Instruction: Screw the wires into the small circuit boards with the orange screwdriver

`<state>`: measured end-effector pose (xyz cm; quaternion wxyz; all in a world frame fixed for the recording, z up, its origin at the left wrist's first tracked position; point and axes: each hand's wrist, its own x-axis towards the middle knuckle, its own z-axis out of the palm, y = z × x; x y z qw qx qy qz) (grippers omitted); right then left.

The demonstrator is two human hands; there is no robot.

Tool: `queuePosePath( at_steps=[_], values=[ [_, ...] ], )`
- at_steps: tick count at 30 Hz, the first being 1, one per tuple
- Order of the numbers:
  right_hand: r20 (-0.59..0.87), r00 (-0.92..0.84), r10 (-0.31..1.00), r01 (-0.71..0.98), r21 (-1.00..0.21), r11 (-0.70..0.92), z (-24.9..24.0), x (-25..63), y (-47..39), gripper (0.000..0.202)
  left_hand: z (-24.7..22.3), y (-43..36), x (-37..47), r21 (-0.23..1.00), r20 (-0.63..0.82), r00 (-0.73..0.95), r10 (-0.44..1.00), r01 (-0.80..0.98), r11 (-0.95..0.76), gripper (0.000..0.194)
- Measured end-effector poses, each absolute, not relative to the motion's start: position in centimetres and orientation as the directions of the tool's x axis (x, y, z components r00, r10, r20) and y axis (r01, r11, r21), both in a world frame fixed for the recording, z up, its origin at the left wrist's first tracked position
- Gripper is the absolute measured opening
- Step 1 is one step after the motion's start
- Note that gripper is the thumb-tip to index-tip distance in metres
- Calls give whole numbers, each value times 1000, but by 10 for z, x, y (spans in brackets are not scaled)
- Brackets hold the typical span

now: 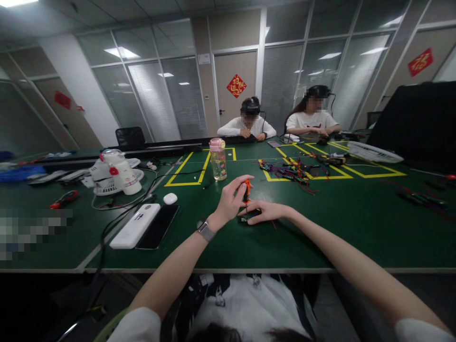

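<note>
My left hand [231,202], with a watch [204,230] on its wrist, is closed around the orange and black handle of a screwdriver [247,191]. The screwdriver stands upright, its shaft pointing down at a small green circuit board [244,220] on the table. My right hand [269,211] lies low over the board, its fingers pressing the board against the tabletop. A thin red wire shows beside that hand. The screwdriver's tip and much of the board are hidden by my fingers.
Beyond my hands stand a bottle [218,160] and a tangle of wired boards [290,170]. To the left lie a white power bank [137,225], a black phone [158,228], an earbud case [170,198] and cables. Two people sit across the green table [213,254].
</note>
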<state>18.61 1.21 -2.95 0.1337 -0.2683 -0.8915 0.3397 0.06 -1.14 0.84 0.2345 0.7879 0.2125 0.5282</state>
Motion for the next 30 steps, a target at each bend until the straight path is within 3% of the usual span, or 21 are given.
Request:
queuePosePath(
  at_steps=[4,8,14,30],
  values=[
    [-42,-804,594,443,-708,550,-21,204,17,48,8,-12,2,606,729,347,590,72,-792,31],
    [-164,-835,525,474,-699,535,-13,217,19,57,6,-12,2,630,711,357,606,61,-774,32],
    [-219,-835,505,490,-714,500,-2,224,17,75,6,-11,3,626,717,352,601,52,-778,32],
    [-355,-832,427,543,-682,490,8,245,21,95,6,-12,4,640,713,349,608,30,-767,31]
  ],
)
